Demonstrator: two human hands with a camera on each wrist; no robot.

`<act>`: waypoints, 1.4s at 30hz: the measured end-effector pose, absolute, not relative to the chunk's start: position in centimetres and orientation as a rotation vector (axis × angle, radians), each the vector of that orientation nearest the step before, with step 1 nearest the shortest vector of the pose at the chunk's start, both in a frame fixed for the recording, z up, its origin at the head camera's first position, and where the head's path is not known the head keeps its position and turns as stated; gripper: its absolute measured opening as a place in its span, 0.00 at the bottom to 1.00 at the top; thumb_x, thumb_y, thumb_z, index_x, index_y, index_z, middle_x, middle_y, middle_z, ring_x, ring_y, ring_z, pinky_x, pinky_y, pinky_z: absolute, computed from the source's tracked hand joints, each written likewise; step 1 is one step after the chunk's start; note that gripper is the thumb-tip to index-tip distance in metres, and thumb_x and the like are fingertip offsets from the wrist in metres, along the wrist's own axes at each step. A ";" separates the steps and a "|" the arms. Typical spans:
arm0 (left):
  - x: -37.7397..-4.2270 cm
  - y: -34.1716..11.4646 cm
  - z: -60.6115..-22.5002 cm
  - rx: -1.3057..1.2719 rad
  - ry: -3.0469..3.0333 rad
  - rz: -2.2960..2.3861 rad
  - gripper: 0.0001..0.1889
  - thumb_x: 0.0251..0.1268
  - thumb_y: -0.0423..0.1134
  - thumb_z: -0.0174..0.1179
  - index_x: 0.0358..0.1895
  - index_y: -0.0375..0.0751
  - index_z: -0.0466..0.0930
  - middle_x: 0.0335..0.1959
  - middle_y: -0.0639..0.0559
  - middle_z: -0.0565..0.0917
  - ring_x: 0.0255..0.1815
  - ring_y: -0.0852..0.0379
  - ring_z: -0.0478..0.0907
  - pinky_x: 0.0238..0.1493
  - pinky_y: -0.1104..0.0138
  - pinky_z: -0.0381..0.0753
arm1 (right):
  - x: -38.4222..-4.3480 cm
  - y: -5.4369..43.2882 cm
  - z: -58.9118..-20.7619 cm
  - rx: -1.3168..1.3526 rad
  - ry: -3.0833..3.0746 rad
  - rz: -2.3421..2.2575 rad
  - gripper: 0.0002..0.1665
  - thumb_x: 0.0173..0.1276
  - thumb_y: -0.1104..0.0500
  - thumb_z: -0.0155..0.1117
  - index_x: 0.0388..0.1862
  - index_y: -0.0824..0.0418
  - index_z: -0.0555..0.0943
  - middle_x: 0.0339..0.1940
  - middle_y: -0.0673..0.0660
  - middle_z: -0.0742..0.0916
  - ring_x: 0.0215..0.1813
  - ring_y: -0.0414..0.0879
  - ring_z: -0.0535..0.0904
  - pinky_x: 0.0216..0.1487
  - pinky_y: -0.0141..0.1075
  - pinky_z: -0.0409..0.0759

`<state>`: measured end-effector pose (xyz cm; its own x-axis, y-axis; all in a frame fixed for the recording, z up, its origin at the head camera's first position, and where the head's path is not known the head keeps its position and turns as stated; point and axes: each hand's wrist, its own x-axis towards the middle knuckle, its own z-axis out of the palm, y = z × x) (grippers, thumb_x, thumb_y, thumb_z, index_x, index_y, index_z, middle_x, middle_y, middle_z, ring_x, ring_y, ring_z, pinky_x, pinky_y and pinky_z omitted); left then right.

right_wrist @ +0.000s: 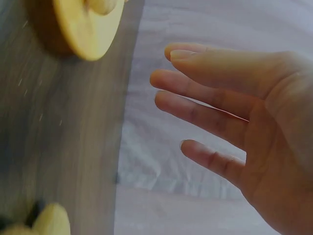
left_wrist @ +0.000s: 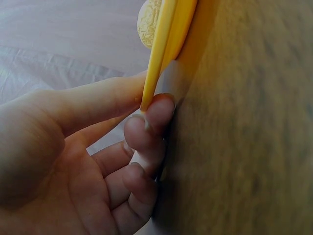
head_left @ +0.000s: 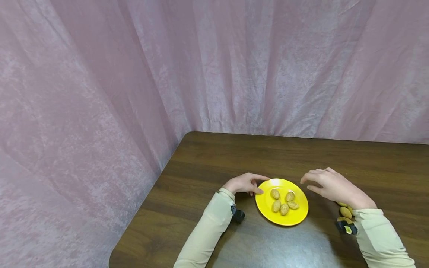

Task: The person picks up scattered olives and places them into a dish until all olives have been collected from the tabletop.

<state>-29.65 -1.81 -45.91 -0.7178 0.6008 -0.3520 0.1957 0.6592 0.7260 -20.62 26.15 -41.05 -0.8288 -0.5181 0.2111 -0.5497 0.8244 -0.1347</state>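
Note:
A round yellow plate (head_left: 283, 185) carries several oval, tan, wrinkled nuts that look like walnuts (head_left: 284, 209). My left hand (head_left: 244, 184) pinches the plate's left rim, thumb on top and fingers beneath. In the left wrist view the rim (left_wrist: 155, 63) is seen edge-on between thumb and fingers, close beside the tabletop, with one nut (left_wrist: 148, 23) on it. Right of the plate, my right hand (head_left: 330, 185) hovers over the table. Its fingers are relaxed and spread apart, and in the right wrist view the palm (right_wrist: 274, 147) holds nothing.
More yellowish oval pieces (head_left: 345, 212) lie on the brown wooden table (head_left: 214, 156) beside my right wrist, partly hidden by it. Pink curtains (head_left: 234, 67) hang behind the table's far edge and along its left side.

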 end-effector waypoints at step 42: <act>-29.5 -1.9 -46.1 0.632 2.297 0.916 0.28 0.62 0.39 0.65 0.66 0.60 0.74 0.21 0.52 0.76 0.22 0.58 0.74 0.26 0.72 0.72 | -20.0 34.0 -44.3 0.801 -3.190 0.463 0.18 0.55 0.74 0.65 0.34 0.50 0.80 0.31 0.42 0.76 0.31 0.32 0.68 0.30 0.30 0.70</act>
<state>-29.52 -1.88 -46.07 -0.7187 0.6077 -0.3378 0.2086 0.6519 0.7290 -20.03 33.95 -44.27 -0.8686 -0.4843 -0.1049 -0.4345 0.8462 -0.3084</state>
